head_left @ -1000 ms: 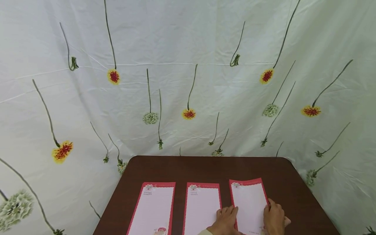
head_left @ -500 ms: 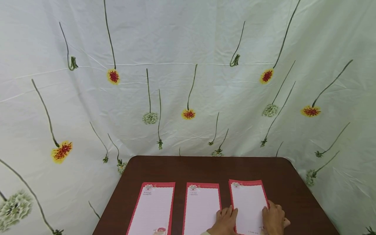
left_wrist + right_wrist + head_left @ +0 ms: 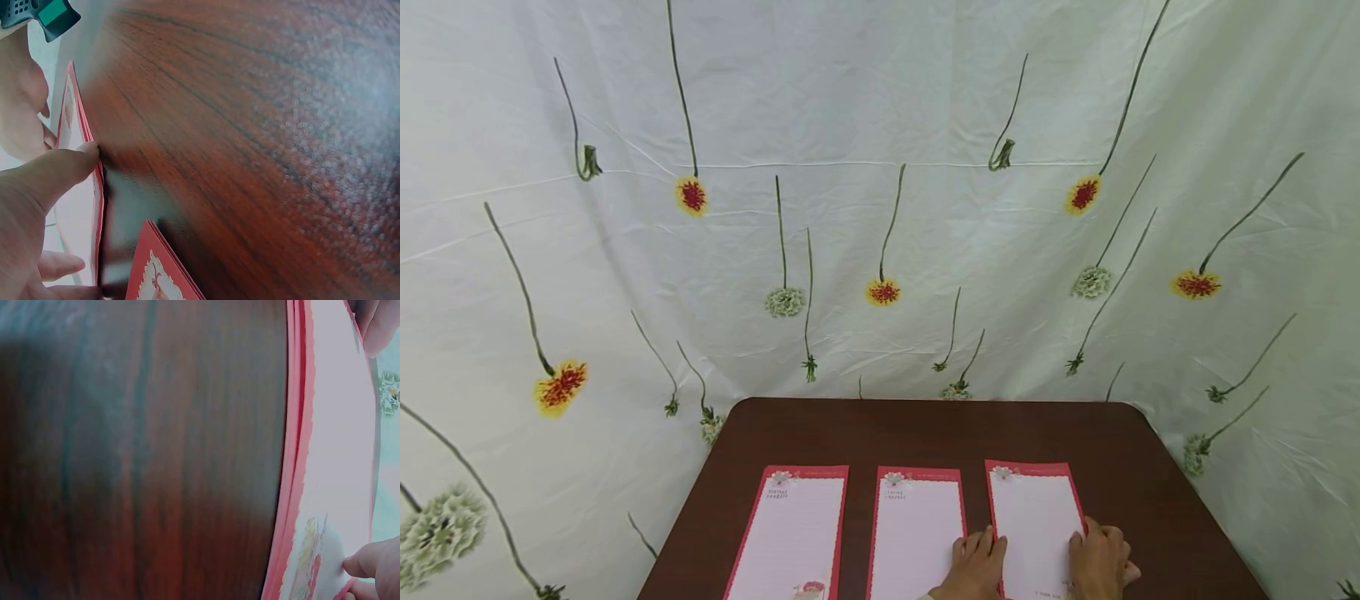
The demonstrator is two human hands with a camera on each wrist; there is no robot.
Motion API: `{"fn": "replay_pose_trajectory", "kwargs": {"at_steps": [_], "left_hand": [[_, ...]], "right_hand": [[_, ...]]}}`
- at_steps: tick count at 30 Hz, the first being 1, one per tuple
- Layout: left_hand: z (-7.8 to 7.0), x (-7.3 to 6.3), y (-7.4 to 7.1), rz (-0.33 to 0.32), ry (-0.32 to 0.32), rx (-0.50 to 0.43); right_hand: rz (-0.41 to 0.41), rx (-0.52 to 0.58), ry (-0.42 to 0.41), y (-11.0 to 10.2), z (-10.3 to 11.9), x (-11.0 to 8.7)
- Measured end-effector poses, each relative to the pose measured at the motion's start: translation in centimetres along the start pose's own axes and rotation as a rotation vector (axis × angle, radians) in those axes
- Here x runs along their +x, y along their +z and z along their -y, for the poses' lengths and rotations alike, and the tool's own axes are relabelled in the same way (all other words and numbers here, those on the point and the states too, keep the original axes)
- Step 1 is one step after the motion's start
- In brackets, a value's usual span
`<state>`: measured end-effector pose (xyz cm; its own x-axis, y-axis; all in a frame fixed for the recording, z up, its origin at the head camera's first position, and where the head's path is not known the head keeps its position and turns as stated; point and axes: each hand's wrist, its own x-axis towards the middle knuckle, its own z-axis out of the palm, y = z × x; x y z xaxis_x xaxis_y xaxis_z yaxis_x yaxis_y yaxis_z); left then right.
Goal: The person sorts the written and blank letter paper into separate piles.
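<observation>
A stack of red-bordered letter paper lies at the right of the table between my two hands. My left hand touches its left edge; in the left wrist view the thumb rests against the edge of the sheets. My right hand is at the right edge. In the right wrist view its thumb lies on top near a corner, with a finger beneath, pinching the paper. Several red sheet edges show slightly apart there. Beside my left hand lies a middle stack of letter paper.
A third matching sheet or stack of letter paper lies to the left, with small print near its top. All lie on a dark brown table with rounded far corners. A flower-printed white curtain hangs behind it.
Both hands have shifted slightly toward me, staying on the right stack. That stack's far edge has come slightly nearer and looks straighter. The other papers stay put.
</observation>
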<state>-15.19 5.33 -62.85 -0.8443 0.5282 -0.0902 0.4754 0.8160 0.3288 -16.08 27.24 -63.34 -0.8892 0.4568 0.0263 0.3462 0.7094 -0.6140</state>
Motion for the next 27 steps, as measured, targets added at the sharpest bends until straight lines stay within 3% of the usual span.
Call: {"fn": "replay_pose_trajectory", "kwargs": {"at_steps": [11, 18, 23, 27], "left_hand": [[0.7, -0.2, 0.8, -0.079, 0.037, 0.033], [0.1, -0.7, -0.5, -0.078, -0.011, 0.088], [0.2, -1.2, -1.5, -0.067, -0.042, -0.009], [0.9, -1.6, -2.4, -0.094, -0.064, -0.088]], "right_hand": [[0.003, -0.025, 0.03, 0.3, 0.2, 0.2], [-0.023, -0.012, -0.01, 0.1, 1.1, 0.1], [-0.021, -0.003, -0.045, -0.3, 2.6, 0.0], [-0.053, 0.001, -0.115, -0.4, 4.1, -0.6]]}}
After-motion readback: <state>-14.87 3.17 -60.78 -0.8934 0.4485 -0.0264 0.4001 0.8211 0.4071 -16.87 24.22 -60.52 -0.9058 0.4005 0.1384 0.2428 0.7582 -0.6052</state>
